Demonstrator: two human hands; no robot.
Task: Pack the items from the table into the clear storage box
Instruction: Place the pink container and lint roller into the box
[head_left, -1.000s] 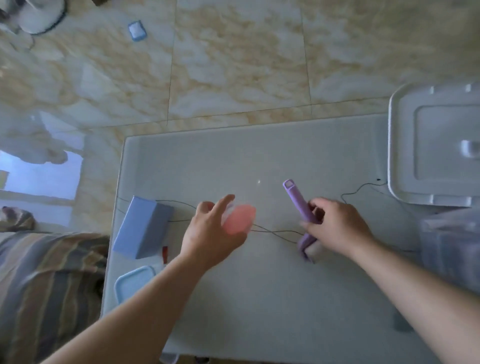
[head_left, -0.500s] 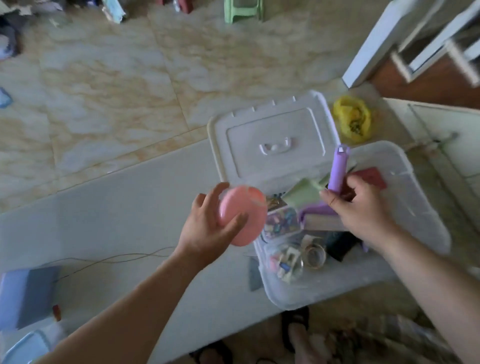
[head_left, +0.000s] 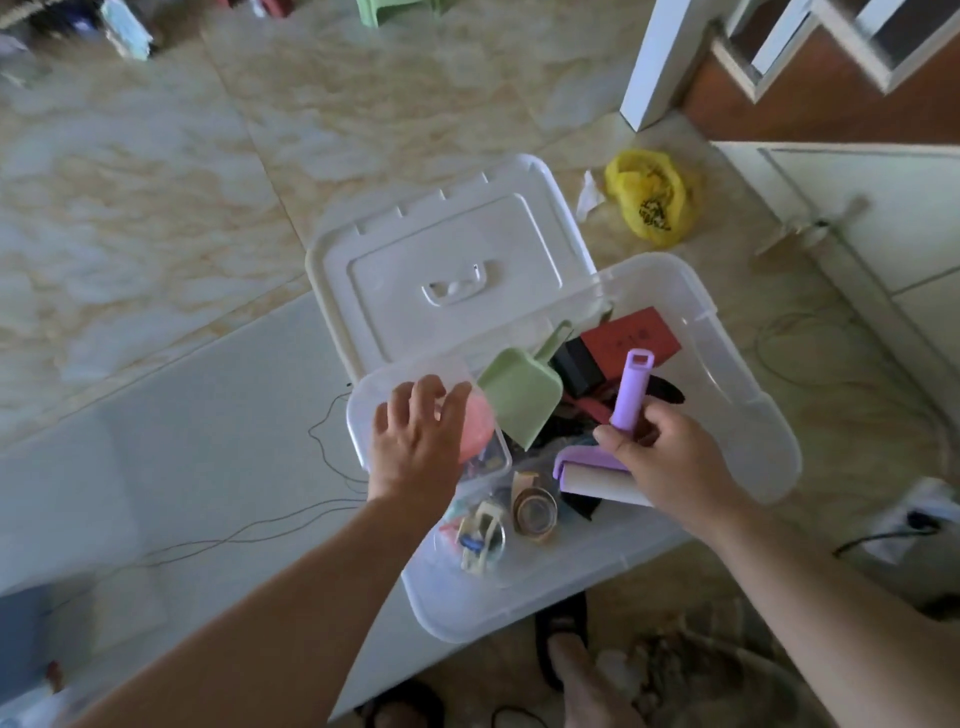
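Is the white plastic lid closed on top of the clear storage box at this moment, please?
No, the white plastic lid lies off the clear storage box, behind its open top, where items lie exposed.

Counts — two hands: left hand (head_left: 415, 447), right hand (head_left: 670, 457). One clear box (head_left: 737, 364), one white lid (head_left: 447, 275) behind it. One pink round thing (head_left: 478, 431), one purple lint roller (head_left: 626, 410), one green scoop (head_left: 522, 397), one red card (head_left: 631, 335), one black block (head_left: 576, 366). Tape rolls — at least two (head_left: 535, 512), rest of the clutter too jumbled to count. One yellow bag (head_left: 649, 195) on the floor. One table (head_left: 182, 467), one thin wire (head_left: 332, 452) across it.
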